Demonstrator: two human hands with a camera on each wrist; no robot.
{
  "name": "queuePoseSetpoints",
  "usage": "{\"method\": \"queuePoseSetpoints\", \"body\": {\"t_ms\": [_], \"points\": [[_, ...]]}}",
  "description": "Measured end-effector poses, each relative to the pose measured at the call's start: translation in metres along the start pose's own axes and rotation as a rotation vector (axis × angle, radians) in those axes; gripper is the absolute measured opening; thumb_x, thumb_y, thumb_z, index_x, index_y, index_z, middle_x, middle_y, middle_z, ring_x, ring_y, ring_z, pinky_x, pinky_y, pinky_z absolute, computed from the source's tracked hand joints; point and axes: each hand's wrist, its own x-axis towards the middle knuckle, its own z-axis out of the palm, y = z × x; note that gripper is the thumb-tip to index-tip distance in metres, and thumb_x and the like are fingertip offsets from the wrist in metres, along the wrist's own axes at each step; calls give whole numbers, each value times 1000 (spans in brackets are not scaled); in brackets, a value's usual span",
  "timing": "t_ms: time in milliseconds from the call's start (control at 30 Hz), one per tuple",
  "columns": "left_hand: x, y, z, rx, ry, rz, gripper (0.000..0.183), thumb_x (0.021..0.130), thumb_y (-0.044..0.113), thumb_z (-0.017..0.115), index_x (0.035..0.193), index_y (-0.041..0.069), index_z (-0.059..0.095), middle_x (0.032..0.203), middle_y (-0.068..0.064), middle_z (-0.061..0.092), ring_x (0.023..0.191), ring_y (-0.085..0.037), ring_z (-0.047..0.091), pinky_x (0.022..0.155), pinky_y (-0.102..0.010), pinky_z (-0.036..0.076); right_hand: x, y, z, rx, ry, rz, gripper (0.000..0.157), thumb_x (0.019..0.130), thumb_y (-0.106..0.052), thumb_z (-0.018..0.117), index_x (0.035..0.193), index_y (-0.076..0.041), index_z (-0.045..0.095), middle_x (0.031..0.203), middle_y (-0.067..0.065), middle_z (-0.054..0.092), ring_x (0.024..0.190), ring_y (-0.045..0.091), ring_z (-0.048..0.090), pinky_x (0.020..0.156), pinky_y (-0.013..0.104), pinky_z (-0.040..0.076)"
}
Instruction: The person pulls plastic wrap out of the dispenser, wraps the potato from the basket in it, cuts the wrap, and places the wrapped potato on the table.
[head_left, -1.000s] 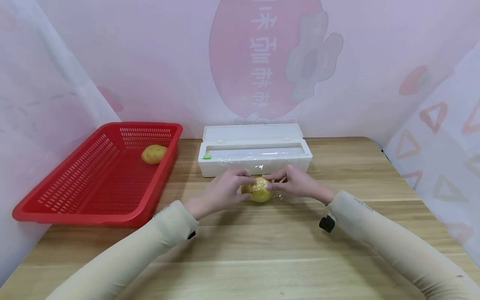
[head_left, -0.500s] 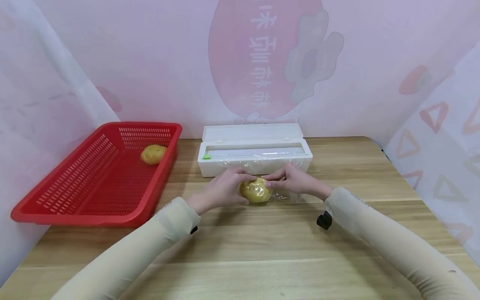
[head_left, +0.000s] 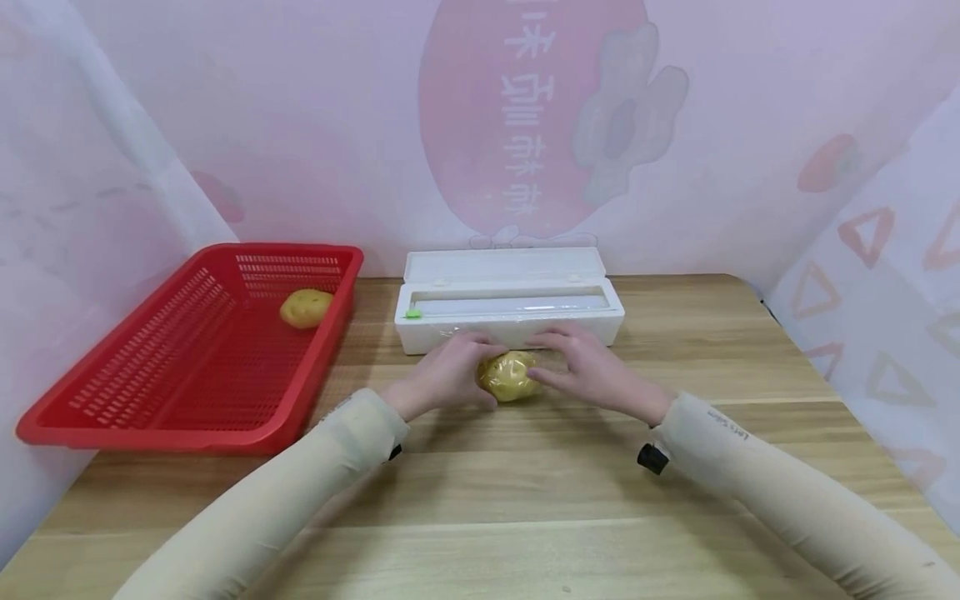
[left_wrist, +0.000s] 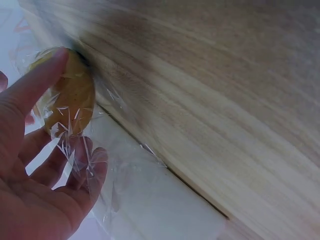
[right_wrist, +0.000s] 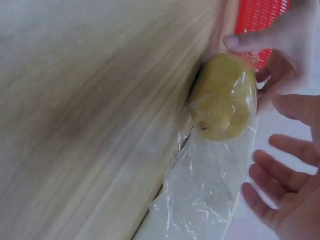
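A yellow potato (head_left: pixel 507 377) with clear plastic wrap (right_wrist: pixel 197 190) over it sits just in front of the white wrap dispenser (head_left: pixel 423 337). My left hand (head_left: pixel 450 375) holds the potato from its left side, thumb against it and fingers behind. In the left wrist view the wrap also lies over the fingertips (left_wrist: pixel 97 162). On the potato's other side is my right hand (head_left: pixel 596 373), fingers spread and relaxed. The right wrist view shows a gap between that hand and the potato, with loose wrap trailing from the potato's end.
A red perforated basket (head_left: pixel 277 437) stands on the left, with a second potato (head_left: pixel 307 308) inside. The dispenser's lid (head_left: pixel 504 265) is raised, and a green slider (head_left: pixel 413 314) sits at its left end. Printed walls border the wooden table (head_left: pixel 510 517) behind and beside it.
My right hand has let go of the wrap and drawn back slightly, its fingers spreading. The potato has turned and moved slightly left, and my left hand stays on it.
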Motion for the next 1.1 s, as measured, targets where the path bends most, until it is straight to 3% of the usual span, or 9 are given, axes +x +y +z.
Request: {"method": "queuePoseSetpoints", "body": {"t_ms": [167,267,400,667,867,1100], "points": [[2,-4,0,-28,8,19,66,66,21,94,125,9,68,117,-5,64,107,-20,55,91,-35,46,-1,0,6,-62,30,-150,45,79,-19,85,115,2,68,116,11,62,109,25,56,94,39,46],[3,-7,0,-59,-2,25,65,67,20,93,126,8,67,117,-4,65,107,-20,55,91,-35,46,-2,2,11,-82,38,-177,48,77,-19,87,115,2,68,116,11,62,109,24,56,93,37,47],[4,-9,-2,-69,-11,39,66,68,19,93,127,7,66,117,-5,66,107,-18,56,91,-34,46,-1,2,17,-96,35,-148,53,76,-22,88,118,2,66,117,10,60,108,23,56,92,36,48],[5,-11,-7,-18,-25,82,63,67,25,93,124,13,69,114,3,69,101,-15,58,99,-40,35,3,-3,27,-115,-11,-37,61,71,-24,91,121,-1,65,119,8,58,107,21,54,91,36,47],[4,-11,-11,-46,-69,66,62,68,26,93,123,11,69,113,3,69,99,-16,56,92,-36,41,5,-3,31,-104,-29,-2,67,65,-22,94,122,-3,64,119,8,58,108,22,54,92,38,47],[2,-17,-12,-138,-70,67,63,67,25,93,122,8,69,114,0,69,92,-10,58,80,-28,48,7,-3,29,-78,-61,7,70,61,-18,96,122,-5,65,119,7,59,108,22,54,90,39,48]]}}
